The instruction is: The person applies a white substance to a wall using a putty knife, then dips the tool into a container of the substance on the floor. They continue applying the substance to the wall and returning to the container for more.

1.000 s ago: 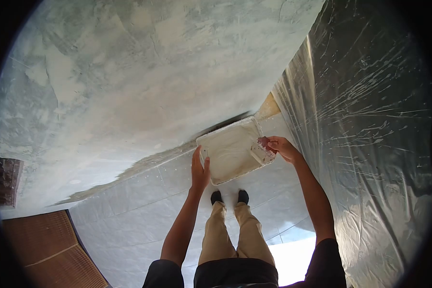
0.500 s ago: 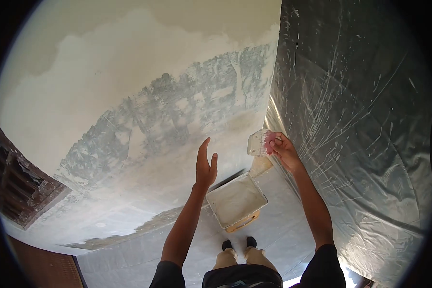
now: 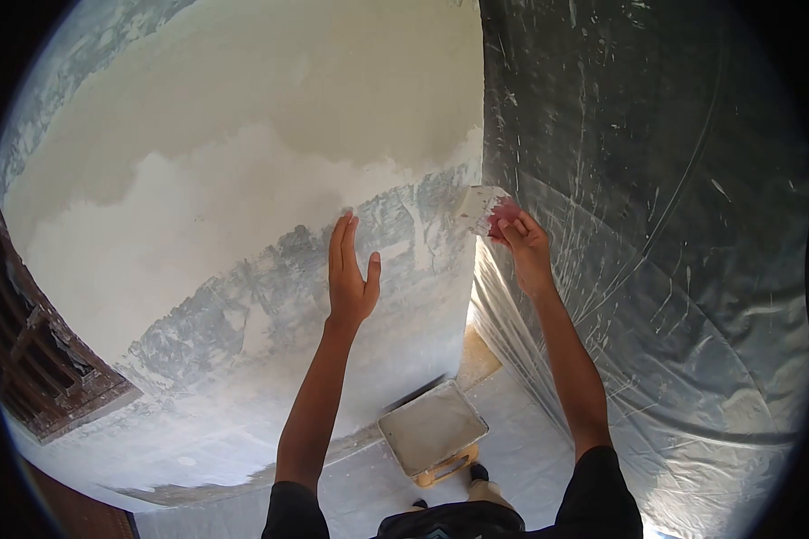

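My right hand (image 3: 526, 251) pinches a putty spreader (image 3: 485, 210) between thumb and fingers. Its pinkish-red end is in my grip, and the rest is coated in pale filler, with its far edge at the wall's right corner. To the left, my left hand (image 3: 351, 278) is raised with straight fingers and thumb apart, holding nothing, its fingertips over the wall. Behind both hands, the wall (image 3: 270, 166) has cream and white filler above a rough grey band. Below them, a shallow tray (image 3: 433, 428) of pale filler rests on a yellow stand (image 3: 449, 467).
Dark plastic sheeting (image 3: 674, 225), splashed with white, hangs along the right side and gathers in folds near the corner. Pale sheeting (image 3: 360, 494) covers the floor. A dark slatted wooden frame (image 3: 49, 355) is set at the wall's left. My feet are just beyond the stand.
Both hands have moved up, the left one also to the left, and the spreader has risen along the wall's corner. The view has tilted upward, so the tray now appears lower.
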The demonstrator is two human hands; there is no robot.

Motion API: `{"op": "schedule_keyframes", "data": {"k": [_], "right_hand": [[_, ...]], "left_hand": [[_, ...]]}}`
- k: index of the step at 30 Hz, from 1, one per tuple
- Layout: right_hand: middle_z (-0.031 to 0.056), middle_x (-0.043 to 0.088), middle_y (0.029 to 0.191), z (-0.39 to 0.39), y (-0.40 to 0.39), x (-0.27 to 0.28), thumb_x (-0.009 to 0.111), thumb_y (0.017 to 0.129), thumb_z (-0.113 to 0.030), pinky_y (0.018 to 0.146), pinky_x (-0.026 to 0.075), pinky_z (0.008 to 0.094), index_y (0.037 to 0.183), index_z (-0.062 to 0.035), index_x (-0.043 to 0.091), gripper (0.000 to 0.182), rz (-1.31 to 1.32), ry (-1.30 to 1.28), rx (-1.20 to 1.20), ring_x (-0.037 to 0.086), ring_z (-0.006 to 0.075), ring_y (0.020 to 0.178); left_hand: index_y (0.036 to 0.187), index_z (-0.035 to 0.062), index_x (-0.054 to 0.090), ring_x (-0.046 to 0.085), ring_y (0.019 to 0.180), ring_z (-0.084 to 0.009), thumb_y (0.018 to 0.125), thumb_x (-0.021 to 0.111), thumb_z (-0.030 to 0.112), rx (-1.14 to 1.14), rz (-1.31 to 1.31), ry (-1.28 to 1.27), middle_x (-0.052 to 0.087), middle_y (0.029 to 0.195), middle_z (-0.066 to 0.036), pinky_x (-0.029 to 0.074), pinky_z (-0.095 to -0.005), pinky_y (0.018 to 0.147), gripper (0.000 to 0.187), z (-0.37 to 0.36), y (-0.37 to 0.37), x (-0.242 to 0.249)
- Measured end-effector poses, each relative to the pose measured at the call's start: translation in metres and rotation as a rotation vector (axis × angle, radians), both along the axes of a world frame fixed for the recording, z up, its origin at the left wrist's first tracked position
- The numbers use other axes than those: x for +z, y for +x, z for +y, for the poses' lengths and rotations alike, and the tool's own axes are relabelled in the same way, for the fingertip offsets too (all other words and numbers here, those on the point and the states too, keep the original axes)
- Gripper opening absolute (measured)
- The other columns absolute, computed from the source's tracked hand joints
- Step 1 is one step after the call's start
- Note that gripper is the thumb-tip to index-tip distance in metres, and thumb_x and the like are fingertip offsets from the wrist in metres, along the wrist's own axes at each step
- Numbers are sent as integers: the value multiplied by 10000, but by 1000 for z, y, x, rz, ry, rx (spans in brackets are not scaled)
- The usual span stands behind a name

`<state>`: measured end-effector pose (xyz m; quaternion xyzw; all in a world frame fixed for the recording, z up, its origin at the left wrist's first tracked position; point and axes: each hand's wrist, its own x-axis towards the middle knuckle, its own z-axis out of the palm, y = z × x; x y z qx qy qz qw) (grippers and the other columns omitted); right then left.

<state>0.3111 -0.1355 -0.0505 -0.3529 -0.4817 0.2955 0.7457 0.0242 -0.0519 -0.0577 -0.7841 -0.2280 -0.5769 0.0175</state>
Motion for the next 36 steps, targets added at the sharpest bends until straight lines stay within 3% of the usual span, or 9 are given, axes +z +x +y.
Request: {"op": "schedule_keyframes", "data": {"k": [7, 9, 10, 13, 18, 23, 29, 36], "right_hand": [[97, 681, 1073, 51, 31, 32, 574, 952, -5, 938, 498, 292, 1204, 44, 616, 261, -69, 224, -280, 626, 164, 1071], [128, 681, 1125, 71, 41, 35, 603, 919, 40, 949, 503, 317, 1204, 13, 640, 288, -275, 567, -398, 627, 191, 1080], [139, 682, 1148, 84, 49, 31, 610, 879, 101, 969, 507, 356, 1181, -8, 665, 326, -404, 614, -540, 615, 249, 1124], [123, 679, 1184, 97, 50, 35, 625, 855, 103, 968, 511, 367, 1145, -18, 691, 321, -599, 700, -703, 598, 284, 1158], [110, 656, 1239, 128, 49, 22, 654, 834, 66, 1006, 458, 407, 1138, -57, 709, 333, -774, 722, -780, 550, 326, 1206], [84, 626, 1294, 136, 46, 15, 661, 830, 30, 981, 437, 397, 1138, -89, 715, 334, -854, 685, -825, 522, 307, 1193], [63, 620, 1299, 124, 45, 19, 721, 721, -3, 901, 448, 396, 1121, -110, 717, 414, -1023, 646, -924, 571, 288, 1112], [30, 602, 1319, 115, 44, 27, 722, 713, -12, 862, 449, 389, 1117, -109, 706, 416, -1148, 603, -983, 601, 260, 1053]], "left_hand": [[1428, -43, 349, 307, 1398, -376, 953, 477, 106, 254, -72, 245, 320, 1502, -221, 238, -488, 1145, 514, 27, 13, 53], [1426, -48, 351, 320, 1391, -379, 950, 481, 116, 384, -62, 308, 333, 1493, -225, 234, -503, 1143, 520, 36, 13, 54], [1421, -47, 364, 332, 1388, -383, 946, 488, 130, 407, -68, 315, 356, 1484, -224, 233, -519, 1141, 522, 41, 13, 51], [1390, -42, 416, 387, 1363, -387, 918, 510, 138, 589, -23, 386, 406, 1465, -221, 273, -532, 1124, 514, 45, 17, 47], [1379, -46, 432, 388, 1367, -389, 912, 522, 151, 696, 7, 401, 421, 1458, -222, 277, -528, 1121, 515, 50, 19, 43], [1373, -44, 443, 385, 1372, -383, 913, 527, 164, 728, 16, 396, 420, 1461, -220, 272, -523, 1124, 512, 52, 21, 42], [1371, -38, 453, 384, 1375, -371, 917, 528, 183, 741, 12, 399, 416, 1469, -206, 272, -516, 1125, 510, 53, 21, 41], [1375, -37, 451, 385, 1376, -370, 913, 531, 195, 720, 16, 389, 413, 1474, -198, 276, -516, 1124, 523, 53, 18, 41]]}}
